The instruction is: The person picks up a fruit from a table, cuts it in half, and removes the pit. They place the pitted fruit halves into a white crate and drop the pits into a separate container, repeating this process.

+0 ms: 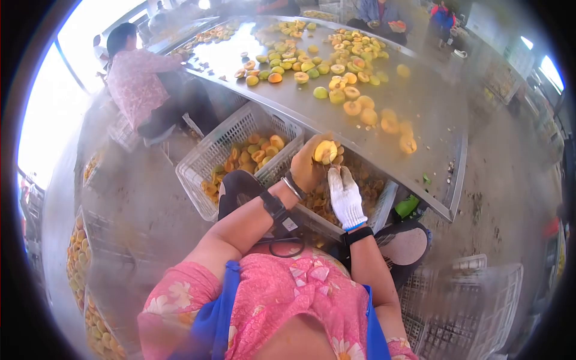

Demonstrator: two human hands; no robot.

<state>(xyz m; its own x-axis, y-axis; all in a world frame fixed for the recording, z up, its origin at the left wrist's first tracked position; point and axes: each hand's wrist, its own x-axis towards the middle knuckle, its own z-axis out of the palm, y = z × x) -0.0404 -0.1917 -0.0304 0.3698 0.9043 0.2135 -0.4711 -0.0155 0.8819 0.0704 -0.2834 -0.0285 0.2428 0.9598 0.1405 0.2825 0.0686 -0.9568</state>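
My left hand (307, 165), in an orange-brown stained covering, is closed around a cut yellow peach half (324, 152), its cut face turned up. More fruit shows just behind that half. My right hand (345, 197), in a white knit glove, has its fingers pinched close to the fruit. A thin dark tip shows at those fingertips, too small to name. Both hands are above a crate (384, 207) holding orange peelings or fruit pieces (369, 186). To the left, a white slatted crate (195, 174) contains peach halves (255, 150).
A metal table (420, 138) carries many peach halves (294, 60); its raised edge runs just beyond my hands. At left a co-worker (138, 84) sits by the table, and another person (381, 21) is across it. Crates (474, 306) stand at lower right.
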